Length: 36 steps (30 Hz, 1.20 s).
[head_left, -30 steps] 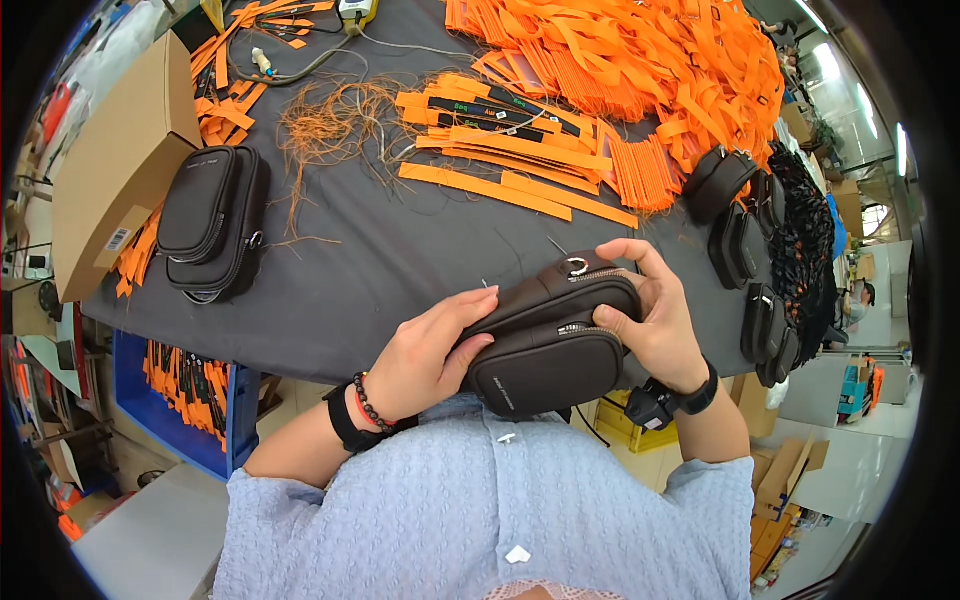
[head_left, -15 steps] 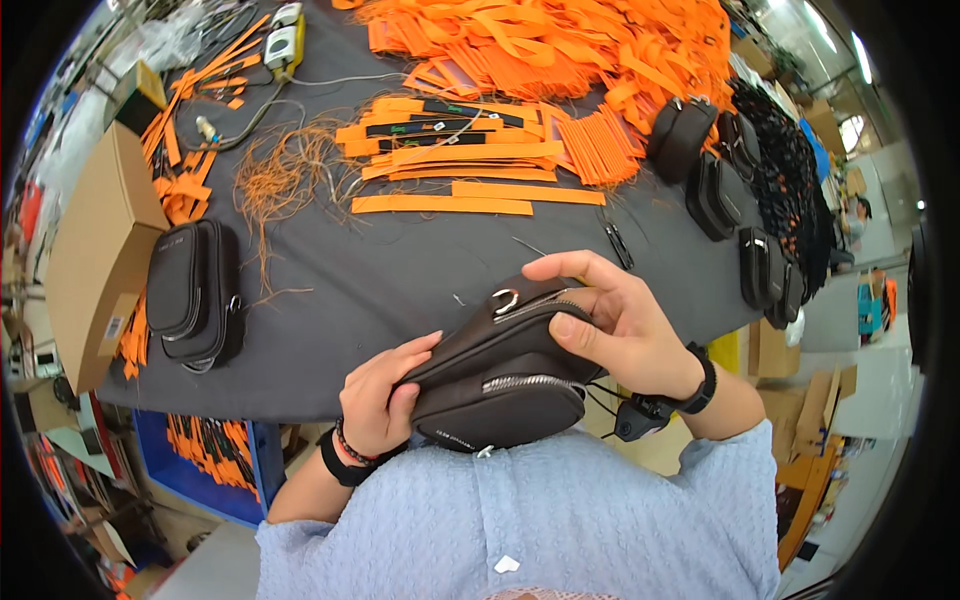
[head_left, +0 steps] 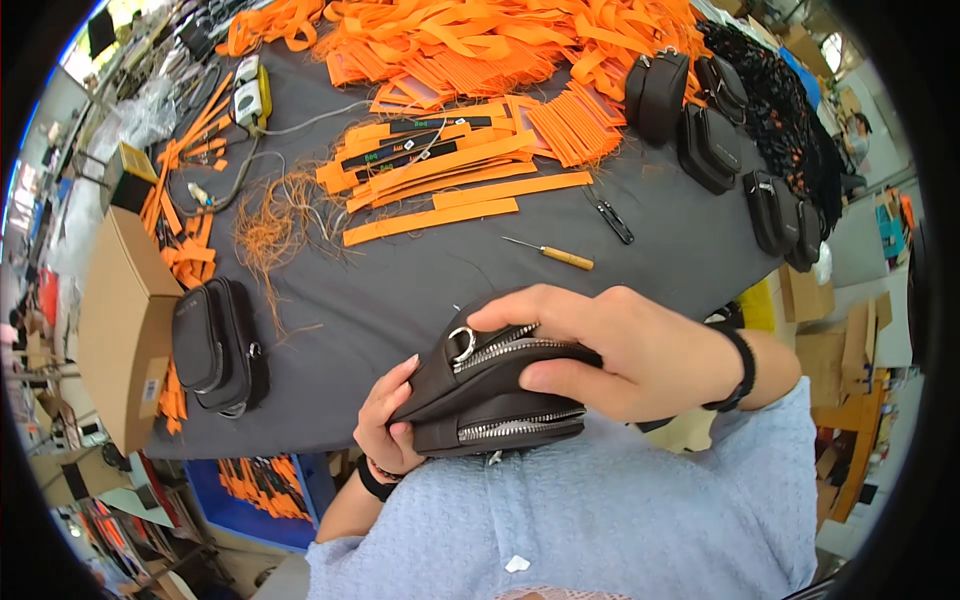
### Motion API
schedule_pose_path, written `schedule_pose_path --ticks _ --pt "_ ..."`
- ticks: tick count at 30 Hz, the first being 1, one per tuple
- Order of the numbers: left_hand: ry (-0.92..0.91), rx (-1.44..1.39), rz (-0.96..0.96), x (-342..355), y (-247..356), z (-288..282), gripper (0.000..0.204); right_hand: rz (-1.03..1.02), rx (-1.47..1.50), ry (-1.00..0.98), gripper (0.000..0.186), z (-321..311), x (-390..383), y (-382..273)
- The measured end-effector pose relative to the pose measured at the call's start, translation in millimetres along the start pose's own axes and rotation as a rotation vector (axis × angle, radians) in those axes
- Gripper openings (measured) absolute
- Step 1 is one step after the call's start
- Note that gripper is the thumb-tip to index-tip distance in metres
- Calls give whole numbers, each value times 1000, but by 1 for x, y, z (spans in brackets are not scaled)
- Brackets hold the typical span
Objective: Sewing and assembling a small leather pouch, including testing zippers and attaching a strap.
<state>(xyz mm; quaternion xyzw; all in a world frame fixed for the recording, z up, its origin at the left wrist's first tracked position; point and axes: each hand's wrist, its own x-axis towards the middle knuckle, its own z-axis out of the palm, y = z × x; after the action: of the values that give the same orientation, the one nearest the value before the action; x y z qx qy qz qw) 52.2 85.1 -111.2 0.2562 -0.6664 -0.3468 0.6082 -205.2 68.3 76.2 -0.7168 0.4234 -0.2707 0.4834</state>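
Note:
A small black zippered bag (head_left: 440, 400) is held up in front of my chest, at the table's near edge. My left hand (head_left: 388, 425) grips its left end, fingertips on the far side and thumb on the near side. Over the top right part arches my right hand (head_left: 645, 350), its thumb on the near side of the upper zip and its forefinger by the metal ring (head_left: 462, 344). That zip is parted under the hand, and pale lining shows. A second silver zip (head_left: 520, 425) crosses the lower pocket. The other right fingers are hidden.
An awl (head_left: 565, 257) and a black folding tool (head_left: 612, 222) lie beyond the bag. Orange strips (head_left: 430, 220), loose threads (head_left: 275, 235) and an orange webbing heap (head_left: 450, 45) lie farther off. Black bags stand left (head_left: 215, 345) and right (head_left: 710, 150). A cardboard box (head_left: 125, 330) is at left.
The view has turned slightly. My right hand has shifted over the bag with its back turned up, and the bag is tipped so the upper zip shows more. The awl's handle has come into sight.

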Motion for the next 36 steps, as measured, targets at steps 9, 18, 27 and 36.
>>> schedule_pose_path --ticks 9,18,27,36 --pt "258 -107 -155 22 4 -6 55 -156 64 306 101 -12 -23 36" --pt "110 53 -57 27 -3 12 42 -389 233 206 137 16 -1 54" --pt "-185 -101 -121 95 52 36 63 -307 455 253 138 -1 -36 87" --pt "-283 33 -74 100 57 58 71 -224 541 363 140 0 -64 107"
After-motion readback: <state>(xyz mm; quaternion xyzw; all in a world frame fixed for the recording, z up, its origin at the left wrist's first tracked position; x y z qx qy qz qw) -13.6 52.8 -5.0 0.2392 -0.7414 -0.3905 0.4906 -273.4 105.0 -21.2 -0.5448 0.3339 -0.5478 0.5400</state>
